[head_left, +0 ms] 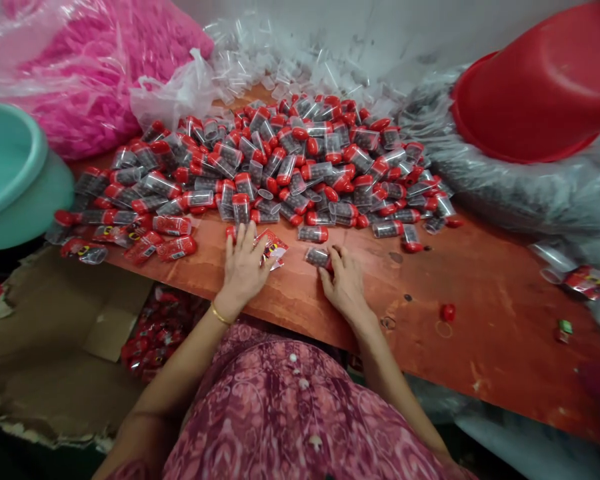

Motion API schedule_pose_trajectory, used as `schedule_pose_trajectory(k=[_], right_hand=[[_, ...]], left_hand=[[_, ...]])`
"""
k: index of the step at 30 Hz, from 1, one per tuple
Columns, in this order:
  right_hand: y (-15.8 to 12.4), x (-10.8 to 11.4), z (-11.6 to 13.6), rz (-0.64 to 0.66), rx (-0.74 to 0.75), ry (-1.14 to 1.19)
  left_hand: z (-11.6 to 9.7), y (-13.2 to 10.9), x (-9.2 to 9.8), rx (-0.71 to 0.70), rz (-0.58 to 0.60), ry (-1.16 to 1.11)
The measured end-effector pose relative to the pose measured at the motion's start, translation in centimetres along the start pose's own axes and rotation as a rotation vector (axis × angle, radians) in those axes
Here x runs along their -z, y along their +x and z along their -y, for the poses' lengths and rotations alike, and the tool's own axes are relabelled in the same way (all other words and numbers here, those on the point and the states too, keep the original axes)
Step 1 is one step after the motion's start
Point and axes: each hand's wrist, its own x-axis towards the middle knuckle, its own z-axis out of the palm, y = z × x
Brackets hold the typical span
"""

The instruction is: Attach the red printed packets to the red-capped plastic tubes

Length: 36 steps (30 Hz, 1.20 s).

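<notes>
My left hand (pixel 245 270) lies with its fingers spread, partly over a red printed wrapper (pixel 274 248). Its fingertips reach a red-capped piece at the near edge of a large pile of clear tubes (pixel 300 157) with dark contents. Between thumb and fingers, my right hand (pixel 347 283) grips the red cap end of one such tube (pixel 317 257), lying on its side on the table. Just beyond it lies another red-capped tube (pixel 312 233). Several red printed packets (pixel 173 225) with tubes are left of my left hand.
A reddish wooden table (pixel 430 280) spans the view. Pink goods in a plastic bag (pixel 115 53) and a teal basin (pixel 40 160) stand left. A red bucket (pixel 535 80) tilts on a bag of dark goods (pixel 510 180) at right. An open cardboard box (pixel 45 347) sits below the table edge.
</notes>
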Motion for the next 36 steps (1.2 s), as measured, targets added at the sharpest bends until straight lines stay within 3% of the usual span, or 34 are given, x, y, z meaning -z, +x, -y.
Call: schedule_pose_trajectory(k=[4,10,14,19,21,24,28,30,32,36], right_hand=[[-0.6,-0.2,0.0,-0.063,-0.003,0.002],[0.2,1.3,1.8,-0.149,0.000,0.048],[1.9,1.7,5.2,-0.112,0.005,0.315],[4.7,-0.5,8.2,0.028,-0.184,0.699],[5.4,-1.4,8.5,0.023,-0.211,0.833],[5.8,-2.1,8.7,0.027,-0.247,0.959],[5.8,-2.2,8.6,0.144,-0.283,0.960],[5.9,-2.0,8.3,0.152,-0.311,0.873],[6.1,-1.6,7.7,0.081,-0.351,0.809],[6.3,-0.6,6.6,-0.031,-0.393,0.982]], left_hand=[[-0.4,0.7,-1.6,0.013,-0.012,-0.016],[0.4,0.2,-1.2,-0.002,-0.057,0.002],[-0.4,0.3,-0.5,0.039,-0.129,-0.004],[-1.3,0.3,0.2,0.042,-0.211,-0.100],[-1.4,0.3,0.2,0.056,-0.231,-0.204],[-1.0,0.4,-0.4,0.208,-0.249,-0.516],[0.0,1.3,-1.6,0.389,-0.191,-0.946],[0.5,1.8,-1.7,0.404,-0.182,-0.899],[0.7,2.0,-1.5,0.386,-0.175,-0.671],[0.1,2.1,-0.6,0.215,-0.123,-0.270]])
